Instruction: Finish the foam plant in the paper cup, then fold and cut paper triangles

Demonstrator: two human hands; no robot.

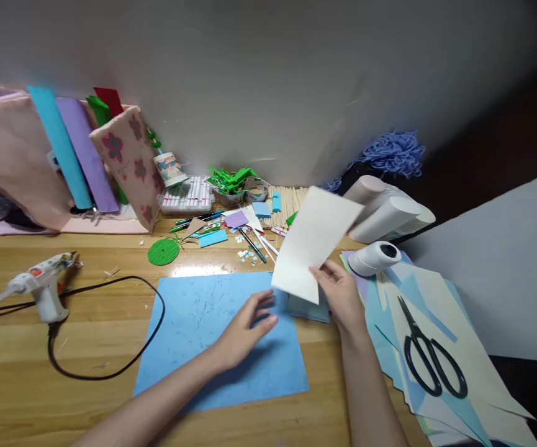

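Observation:
My right hand (340,292) pinches a cream-white sheet of paper (315,239) near its lower right edge and holds it tilted above the table. The sheet looks folded or bent along its right side. Over the blue sheet (203,329) lying on the table hovers my left hand (248,329), fingers apart, with nothing in it and a small gap to the white paper. Partly hidden beneath the white paper and my right hand is a smaller blue-grey piece (308,308) on the table.
At left lies a hot glue gun (47,285) with its looped black cable. Black-handled scissors (431,354) rest on stacked paper (477,366) at right. Along the wall stand markers (188,195), green strips (231,180), wooden sticks (289,200), white rolls (382,217) and blue yarn (393,154).

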